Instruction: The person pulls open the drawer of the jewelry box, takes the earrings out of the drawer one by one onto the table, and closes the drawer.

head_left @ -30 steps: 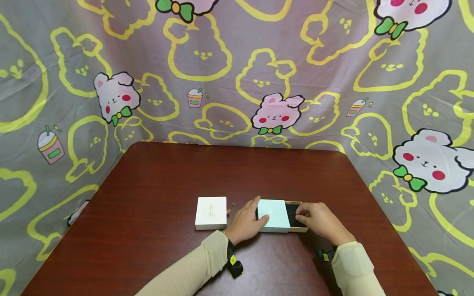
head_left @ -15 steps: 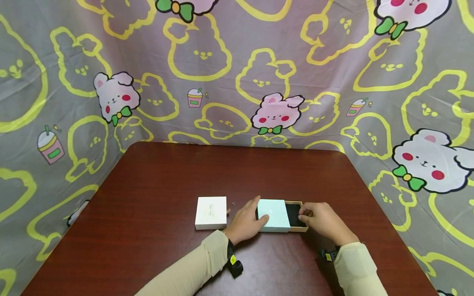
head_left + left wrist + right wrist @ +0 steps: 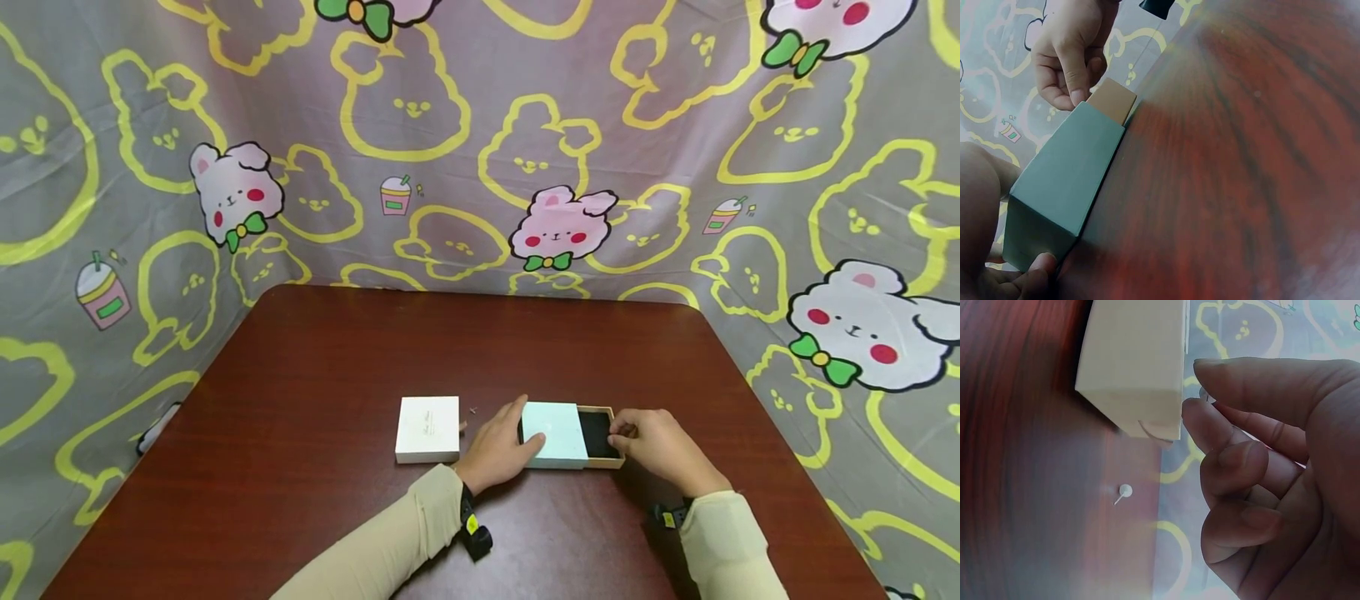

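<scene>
My left hand (image 3: 498, 448) grips the left end of a pale teal drawer box (image 3: 555, 433), thumb at the front and fingers behind. Its tan drawer (image 3: 1112, 100) sticks out to the right, with a black lining (image 3: 598, 435) inside. Over the drawer's right end, my right hand (image 3: 651, 437) pinches a small shiny stud earring (image 3: 1204, 395) between thumb and forefinger, mostly hidden by the fingertips. In the right wrist view, another stud earring (image 3: 1125, 490) with a round pale head and thin post lies on the table beyond the drawer's end, where a ribbon pull (image 3: 1155, 432) shows.
A square white box (image 3: 427, 429) with fine lettering and a small pinkish tab (image 3: 462, 427) stands left of my left hand. Tiny bits (image 3: 472, 410) lie just behind it. The dark red-brown table (image 3: 480, 346) meets a patterned cloth backdrop (image 3: 450, 183).
My right hand has shifted slightly right along the drawer, so more of the black lining shows. The left hand and the teal box have stayed in place.
</scene>
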`<state>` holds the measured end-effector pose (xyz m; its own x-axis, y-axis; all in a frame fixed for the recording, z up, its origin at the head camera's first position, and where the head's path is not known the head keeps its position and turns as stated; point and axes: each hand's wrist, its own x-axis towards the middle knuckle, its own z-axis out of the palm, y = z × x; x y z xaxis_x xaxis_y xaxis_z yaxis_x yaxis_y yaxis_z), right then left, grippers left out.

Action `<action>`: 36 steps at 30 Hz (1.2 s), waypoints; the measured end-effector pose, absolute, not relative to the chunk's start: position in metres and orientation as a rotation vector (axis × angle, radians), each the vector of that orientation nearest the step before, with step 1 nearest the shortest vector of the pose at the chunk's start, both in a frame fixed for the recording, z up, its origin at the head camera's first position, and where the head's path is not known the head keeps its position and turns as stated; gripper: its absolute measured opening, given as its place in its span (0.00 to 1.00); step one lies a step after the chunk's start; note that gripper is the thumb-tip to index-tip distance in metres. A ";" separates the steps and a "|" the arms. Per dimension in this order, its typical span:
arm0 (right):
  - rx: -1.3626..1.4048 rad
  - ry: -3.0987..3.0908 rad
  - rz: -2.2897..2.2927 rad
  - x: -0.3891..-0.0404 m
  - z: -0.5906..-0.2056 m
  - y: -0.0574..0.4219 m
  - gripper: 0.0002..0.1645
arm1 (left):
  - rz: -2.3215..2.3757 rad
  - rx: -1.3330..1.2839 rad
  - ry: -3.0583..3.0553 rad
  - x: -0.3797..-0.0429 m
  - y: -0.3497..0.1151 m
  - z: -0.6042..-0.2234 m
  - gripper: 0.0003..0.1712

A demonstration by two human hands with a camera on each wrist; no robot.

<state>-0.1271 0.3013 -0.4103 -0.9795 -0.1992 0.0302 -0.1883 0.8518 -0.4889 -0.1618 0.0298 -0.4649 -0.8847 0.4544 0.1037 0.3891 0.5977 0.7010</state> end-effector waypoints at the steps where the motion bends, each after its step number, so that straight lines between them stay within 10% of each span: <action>1: -0.312 3.006 -0.786 -0.127 -0.410 0.302 0.07 | 1.168 0.722 2.728 -0.162 0.030 -0.465 0.42; 36: -0.287 3.059 -0.786 -0.121 -0.419 0.316 0.06 | 1.152 0.722 2.736 -0.162 0.031 -0.464 0.42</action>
